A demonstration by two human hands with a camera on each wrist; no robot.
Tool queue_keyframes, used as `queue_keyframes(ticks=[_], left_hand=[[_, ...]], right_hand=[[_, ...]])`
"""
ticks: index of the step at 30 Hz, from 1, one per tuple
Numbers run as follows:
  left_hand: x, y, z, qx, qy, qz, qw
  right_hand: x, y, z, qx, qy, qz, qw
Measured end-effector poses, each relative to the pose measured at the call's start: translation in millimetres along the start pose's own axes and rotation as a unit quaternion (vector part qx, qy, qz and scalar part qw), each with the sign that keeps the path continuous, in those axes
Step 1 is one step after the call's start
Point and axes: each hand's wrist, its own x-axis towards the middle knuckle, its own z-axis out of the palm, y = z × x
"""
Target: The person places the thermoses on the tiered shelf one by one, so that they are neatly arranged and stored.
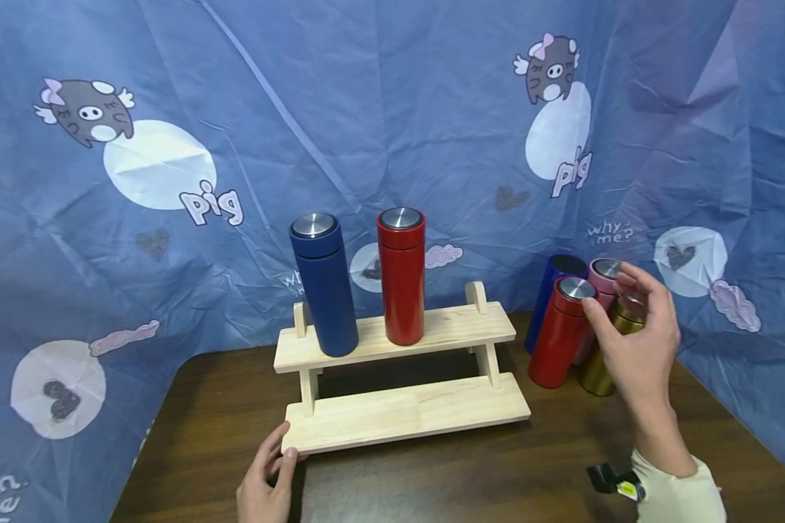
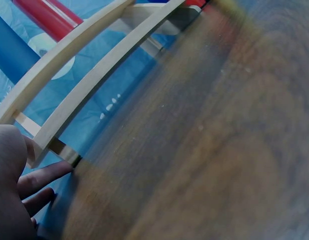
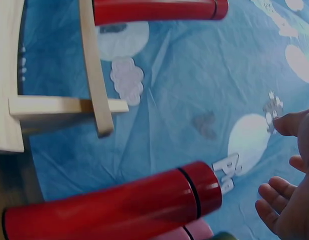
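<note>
A two-tier wooden rack [image 1: 408, 418] stands on the table, with a dark blue thermos bottle [image 1: 327, 294] and a red thermos bottle [image 1: 403, 287] upright on its upper shelf. My left hand [image 1: 268, 476] holds the lower shelf's left front corner, thumb at the front edge and a finger at the end; the left wrist view shows other fingers stretched below the board. My right hand [image 1: 641, 341] hovers by the bottle group at right, thumb and fingers spread, holding nothing. Nearest are a second red thermos bottle [image 1: 556, 345] and a gold thermos bottle [image 1: 598, 370], partly hidden by the hand.
A pink thermos bottle [image 1: 603, 272] and a bright blue thermos bottle [image 1: 559, 270] stand behind the second red one, partly covered. The brown wooden table [image 1: 432, 487] meets a blue printed cloth [image 1: 288, 109] at the back and sides.
</note>
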Motion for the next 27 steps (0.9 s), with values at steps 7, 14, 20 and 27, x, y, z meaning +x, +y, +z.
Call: queue_keyframes(ticks=[7,14,20,27], left_hand=[[0.6,-0.9,-1.2,0.004,-0.009,-0.007,0.9999],[1.6,-2.4,-0.5,0.002,-0.011,0.0,0.9999],[1.0,-1.7,-0.5,0.004,-0.009,0.003,0.9999],[0.2,0.6,-1.0,0.011,-0.01,-0.001,0.9999]], right_hand=[[11.8,15.7,-14.4,-0.024,0.039,0.012,0.9989],[19.3,35.3,-26.4,-0.08,0.071,0.03,0.9939],[20.7,50.9,-30.3,-0.113,0.068,0.049,0.9901],[17.4,65.0,-27.7,-0.118,0.061,0.082,0.9877]])
